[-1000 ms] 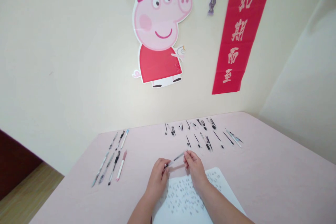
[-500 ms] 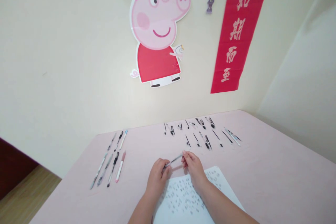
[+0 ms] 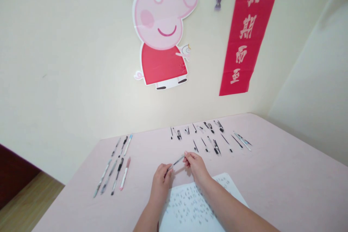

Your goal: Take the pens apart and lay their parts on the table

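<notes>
A slim, clear-barrelled pen (image 3: 176, 161) slants between my two hands just beyond the paper. My left hand (image 3: 161, 181) is closed around its lower left end, with the fingers covering that tip. At the upper right end, my right hand (image 3: 196, 165) pinches the pen between thumb and fingertips. Beneath my wrists and forearms lies a white sheet of paper (image 3: 187, 206) covered with small dark handwriting.
Several assembled pens (image 3: 117, 175) lie in two rows at the left of the pink table (image 3: 282, 174). Toward the back right are several loose pen parts (image 3: 216, 146), including dark refills and caps. A wall (image 3: 81, 79) with a pig cutout (image 3: 164, 65) rises behind.
Both hands have shifted slightly left, the right one also up. The gap at the pen's middle, where a thin dark length showed, now looks closed into one continuous barrel.
</notes>
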A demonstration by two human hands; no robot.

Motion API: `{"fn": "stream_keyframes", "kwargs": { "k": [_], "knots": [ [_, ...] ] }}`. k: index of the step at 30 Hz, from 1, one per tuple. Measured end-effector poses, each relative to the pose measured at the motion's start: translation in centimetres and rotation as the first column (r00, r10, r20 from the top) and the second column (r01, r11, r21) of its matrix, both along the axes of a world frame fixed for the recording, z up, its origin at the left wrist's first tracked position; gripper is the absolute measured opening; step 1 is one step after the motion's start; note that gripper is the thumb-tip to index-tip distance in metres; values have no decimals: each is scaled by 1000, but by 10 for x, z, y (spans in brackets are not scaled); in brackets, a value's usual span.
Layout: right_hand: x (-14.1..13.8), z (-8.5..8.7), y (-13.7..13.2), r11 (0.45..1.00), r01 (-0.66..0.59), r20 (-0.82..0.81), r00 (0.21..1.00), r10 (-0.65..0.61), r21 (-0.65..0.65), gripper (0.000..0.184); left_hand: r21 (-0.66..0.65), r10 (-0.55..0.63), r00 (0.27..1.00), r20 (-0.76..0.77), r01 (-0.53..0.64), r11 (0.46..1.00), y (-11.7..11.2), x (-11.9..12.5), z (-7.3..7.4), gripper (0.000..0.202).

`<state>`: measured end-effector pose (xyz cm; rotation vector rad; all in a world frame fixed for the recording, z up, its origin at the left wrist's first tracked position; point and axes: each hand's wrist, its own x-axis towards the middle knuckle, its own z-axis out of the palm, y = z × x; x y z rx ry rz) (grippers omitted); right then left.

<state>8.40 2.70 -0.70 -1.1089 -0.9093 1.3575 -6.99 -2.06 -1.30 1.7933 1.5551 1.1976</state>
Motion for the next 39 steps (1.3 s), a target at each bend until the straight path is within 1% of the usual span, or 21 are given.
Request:
{"fn": "stream_keyframes", "kwargs": {
  "k": [5,14,18,22,26,30,35,39],
  "knots": [
    [-1,-5,-2,1000,16,-33,999,-17,-5,42,-8,-2,1000,3,2,1000,1,-1,1,27],
    [-1,-12,-1,1000,11,-71,997,-10,15,42,-27,-12,1000,-20,12,1000,2,-4,-2,28],
    [0,-12,-2,1000,5,-88,996,-4,8,43,-16,-13,999,-42,13,1000,2,-3,-3,28],
    [1,-10,-2,1000,-14,-122,992,14,1,44,-37,-22,998,-55,20,999,1,-2,-1,31],
    [1,-11,-2,1000,1,-120,993,1,17,41,-54,-34,998,-59,31,998,-1,-1,-2,32],
    [1,-12,-2,1000,-11,-124,992,14,27,39,-83,-42,998,-42,39,996,-2,-1,-4,31],
    [1,-13,-1,999,-36,-148,988,40,29,39,-125,21,1000,-14,-22,992,-3,1,-3,26],
    [1,-12,-2,997,-65,-158,985,70,35,40,-161,38,999,20,-34,986,-2,1,-1,28]
  ]
}}
